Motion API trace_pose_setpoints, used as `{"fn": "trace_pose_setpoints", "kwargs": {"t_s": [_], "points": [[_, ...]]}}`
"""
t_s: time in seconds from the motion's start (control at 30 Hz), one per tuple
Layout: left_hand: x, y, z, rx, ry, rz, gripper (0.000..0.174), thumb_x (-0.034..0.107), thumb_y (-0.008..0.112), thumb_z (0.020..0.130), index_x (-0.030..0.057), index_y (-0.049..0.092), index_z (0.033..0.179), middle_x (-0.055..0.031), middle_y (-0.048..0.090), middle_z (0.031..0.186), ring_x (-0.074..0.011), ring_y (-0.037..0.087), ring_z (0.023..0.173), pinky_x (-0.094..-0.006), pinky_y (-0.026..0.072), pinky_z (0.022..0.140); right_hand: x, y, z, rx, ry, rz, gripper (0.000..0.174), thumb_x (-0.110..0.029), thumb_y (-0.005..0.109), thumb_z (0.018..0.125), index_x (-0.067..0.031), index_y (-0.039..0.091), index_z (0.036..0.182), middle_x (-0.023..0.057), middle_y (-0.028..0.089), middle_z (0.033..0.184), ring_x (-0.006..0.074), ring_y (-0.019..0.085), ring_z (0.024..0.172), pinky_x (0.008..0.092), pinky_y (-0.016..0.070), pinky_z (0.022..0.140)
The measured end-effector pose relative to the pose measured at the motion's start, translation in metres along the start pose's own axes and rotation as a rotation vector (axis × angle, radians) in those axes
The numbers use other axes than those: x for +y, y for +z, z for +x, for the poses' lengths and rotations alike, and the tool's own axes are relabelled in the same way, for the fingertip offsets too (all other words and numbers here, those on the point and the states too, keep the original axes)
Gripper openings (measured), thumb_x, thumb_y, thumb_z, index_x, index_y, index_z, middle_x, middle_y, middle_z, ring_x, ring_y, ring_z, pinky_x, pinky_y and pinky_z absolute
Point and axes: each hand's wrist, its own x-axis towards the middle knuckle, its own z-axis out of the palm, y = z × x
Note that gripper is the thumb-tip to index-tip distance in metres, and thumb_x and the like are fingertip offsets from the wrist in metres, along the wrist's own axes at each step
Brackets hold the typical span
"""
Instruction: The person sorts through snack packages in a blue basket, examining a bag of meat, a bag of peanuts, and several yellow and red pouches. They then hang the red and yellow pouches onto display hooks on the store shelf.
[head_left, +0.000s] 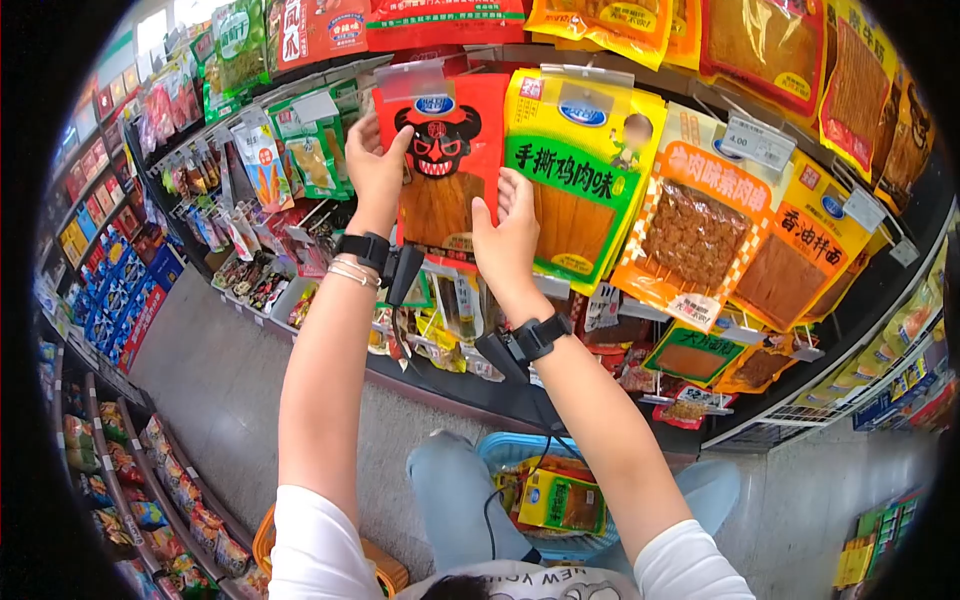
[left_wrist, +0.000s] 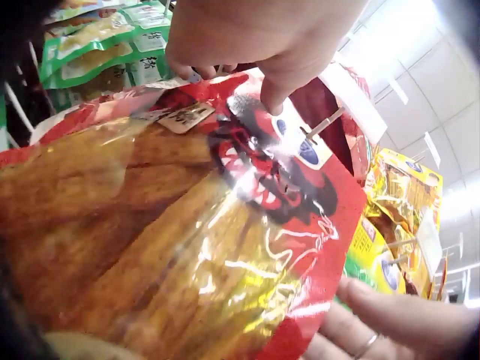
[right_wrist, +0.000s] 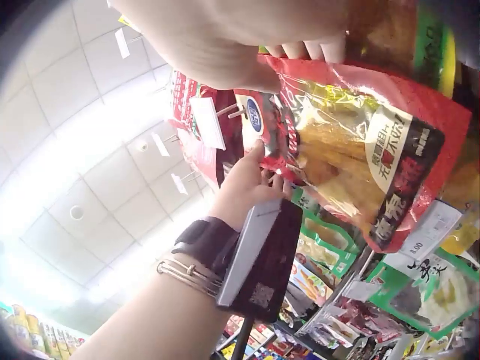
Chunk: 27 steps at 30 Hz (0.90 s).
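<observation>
1. Display rack (head_left: 470, 395): it fills the head view from 9 o'clock round to 3 o'clock, hung with snack bags on pegs. I am working at its upper centre.
2. Blue basket (head_left: 500, 445): it sits low at 6 o'clock, between the arms, with a few bags in it. It is well apart from both hands.
3. Red bag (head_left: 445, 150): it hangs at 12 o'clock, just beside a green and yellow bag (head_left: 575, 190) at its 3 o'clock side. Its header is on the peg (left_wrist: 322, 126).
4. Right hand (head_left: 505, 235): it lies flat against the red bag's lower right edge, at 4 o'clock on the bag. The fingers are straight and press rather than clamp.
5. Left hand (head_left: 375, 170): it pinches the red bag's upper left edge, at 10 o'clock, with the thumb on the front face near the header.
6. Step in hand, as I judge it: I am handling the red bag at its peg, with the bag not yet free.
7. Next move calls for keeping the header hole in line with the peg and steadying the lower edge, so that the neighbouring bag is not dragged.
</observation>
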Motion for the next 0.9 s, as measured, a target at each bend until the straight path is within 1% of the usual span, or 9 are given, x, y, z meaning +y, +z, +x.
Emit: {"fn": "trace_pose_setpoints", "kwargs": {"t_s": [0.07,0.13,0.17,0.27,0.3,0.4,0.43,0.67,0.9], "points": [[-0.003,-0.008,-0.019,0.074,0.069,0.293,0.040,0.027,0.079,0.071,0.0037,0.062,0.099,-0.0082,0.061,0.101,-0.0199,0.056,0.097,-0.0334,0.0436,0.084,-0.004,-0.012,-0.015,0.002,-0.012,-0.018,0.038,-0.003,0.058,0.082,0.0016,0.047,0.118,0.0197,0.053,0.121,0.0298,0.052,0.115,0.0381,0.0406,0.097],[0.004,-0.012,-0.045,0.162,0.295,0.730,0.038,0.034,0.080,0.067,0.0088,0.066,0.092,-0.0079,0.063,0.094,-0.0238,0.056,0.095,-0.0378,0.0406,0.086,-0.003,-0.025,-0.027,0.018,-0.065,-0.090,0.039,-0.005,0.058,0.081,0.0011,0.047,0.118,0.0203,0.054,0.121,0.0340,0.052,0.113,0.0408,0.0403,0.095],[0.006,-0.012,-0.054,0.128,0.306,0.712,0.037,0.039,0.080,0.064,0.0141,0.069,0.089,-0.0094,0.061,0.099,-0.0285,0.052,0.100,-0.0405,0.0374,0.090,-0.003,-0.031,-0.033,0.038,-0.049,-0.029,0.034,-0.004,0.058,0.080,0.0002,0.050,0.114,0.0186,0.055,0.121,0.0338,0.052,0.113,0.0403,0.0400,0.095],[0.011,-0.006,-0.080,-0.053,0.333,0.699,0.043,0.037,0.080,0.065,0.0174,0.067,0.101,-0.0105,0.052,0.116,-0.0301,0.047,0.108,-0.0423,0.0366,0.092,0.005,-0.053,-0.053,0.008,-0.076,-0.014,0.027,-0.004,0.057,0.080,-0.0007,0.053,0.107,0.0195,0.055,0.120,0.0338,0.051,0.114,0.0392,0.0390,0.096],[0.011,-0.003,-0.086,-0.116,0.289,0.712,0.060,0.039,0.080,0.064,0.0199,0.060,0.117,-0.0169,0.045,0.125,-0.0355,0.043,0.113,-0.0462,0.0335,0.097,0.004,-0.060,-0.062,0.010,-0.069,-0.026,0.021,-0.002,0.056,0.082,-0.0008,0.055,0.102,0.0166,0.058,0.116,0.0287,0.056,0.110,0.0358,0.0421,0.093],[0.011,0.014,-0.093,-0.180,0.355,0.755,0.081,0.044,0.080,0.061,0.0226,0.047,0.132,-0.0226,0.033,0.137,-0.0438,0.034,0.120,-0.0513,0.0307,0.100,0.001,-0.085,-0.089,-0.083,0.172,0.212,0.019,-0.001,0.055,0.084,0.0001,0.054,0.103,0.0133,0.061,0.111,0.0219,0.060,0.103,0.0317,0.0457,0.088],[0.006,0.019,-0.092,-0.262,0.311,0.791,0.096,0.046,0.081,0.059,0.0266,0.034,0.140,-0.0285,0.021,0.143,-0.0491,0.028,0.124,-0.0524,0.0270,0.103,0.008,-0.093,-0.097,-0.066,0.145,0.161,0.017,0.000,0.054,0.086,0.0006,0.055,0.103,0.0108,0.063,0.105,0.0172,0.062,0.097,0.0288,0.0480,0.085],[0.006,0.033,-0.069,-0.399,0.148,0.843,0.103,0.048,0.082,0.056,0.0294,0.029,0.142,-0.0309,0.021,0.143,-0.0481,0.029,0.126,-0.0508,0.0278,0.103,0.034,-0.143,-0.128,-0.111,0.304,0.087,0.017,-0.002,0.055,0.086,-0.0004,0.058,0.103,0.0106,0.064,0.102,0.0183,0.062,0.097,0.0311,0.0483,0.086],[-0.016,0.038,-0.055,-0.413,0.237,0.825,0.107,0.045,0.083,0.055,0.0270,0.025,0.143,-0.0299,0.021,0.143,-0.0482,0.030,0.126,-0.0501,0.0288,0.102,0.056,-0.156,-0.137,-0.191,0.362,0.076,0.014,-0.005,0.056,0.086,-0.0016,0.058,0.099,0.0090,0.065,0.096,0.0164,0.063,0.093,0.0293,0.0485,0.081]]}}
